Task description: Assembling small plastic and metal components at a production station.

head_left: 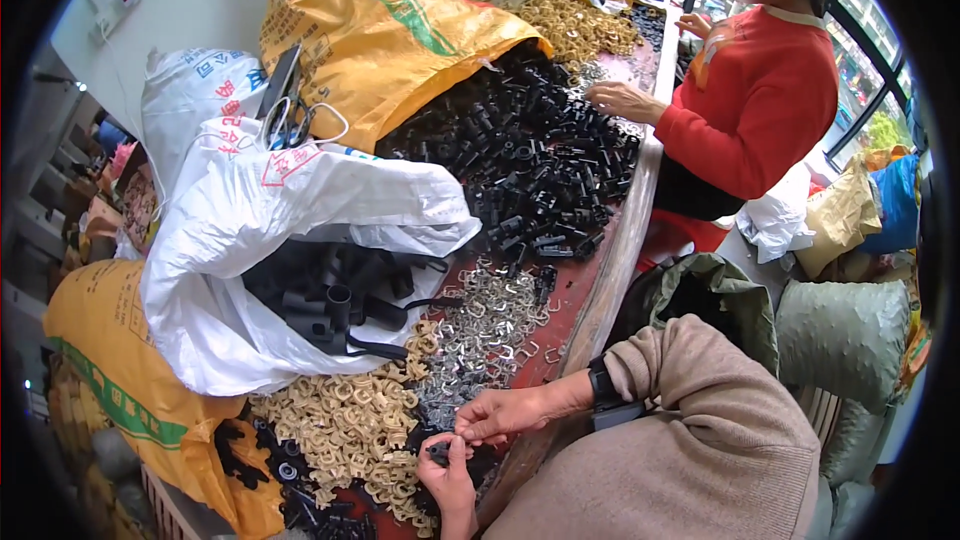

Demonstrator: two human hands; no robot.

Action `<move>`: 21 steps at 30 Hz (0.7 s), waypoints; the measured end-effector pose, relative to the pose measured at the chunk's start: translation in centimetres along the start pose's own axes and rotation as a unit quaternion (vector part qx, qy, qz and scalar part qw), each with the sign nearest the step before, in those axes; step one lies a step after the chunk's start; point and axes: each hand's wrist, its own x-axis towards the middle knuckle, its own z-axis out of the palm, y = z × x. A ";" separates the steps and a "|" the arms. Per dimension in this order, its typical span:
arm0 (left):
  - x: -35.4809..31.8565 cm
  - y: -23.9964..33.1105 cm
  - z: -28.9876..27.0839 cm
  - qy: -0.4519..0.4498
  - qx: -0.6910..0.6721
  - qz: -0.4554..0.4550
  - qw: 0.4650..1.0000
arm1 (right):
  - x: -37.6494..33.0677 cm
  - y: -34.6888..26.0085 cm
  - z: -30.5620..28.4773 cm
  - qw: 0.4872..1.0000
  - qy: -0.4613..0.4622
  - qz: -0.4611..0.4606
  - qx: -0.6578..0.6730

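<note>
My left hand comes up from the bottom edge and holds a small black plastic part. My right hand, in a beige sleeve with a black wrist device, reaches in from the right and pinches at the same part with its fingertips. Both hands hover over a heap of silver metal clips and a heap of yellowish clips on the reddish table. What my right fingertips grip is too small to tell apart from the black part.
A white sack of black tubes lies open to the left. Yellow sacks and a big pile of black parts fill the far table. A person in a red sweater rests a hand on that pile. Green bags stand on the right.
</note>
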 end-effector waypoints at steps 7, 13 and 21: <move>-0.1 -0.2 -0.2 -0.029 -0.085 -0.087 0.992 | -0.5 0.1 -0.2 0.990 0.019 -0.033 -0.132; -0.2 -0.3 -0.5 -0.112 -0.312 -0.156 0.930 | -1.0 0.4 -0.6 0.977 0.024 -0.085 -0.196; 0.2 -1.2 -0.1 -0.132 -0.288 -0.214 0.924 | -1.4 -0.8 -0.9 0.804 0.057 -0.208 -0.554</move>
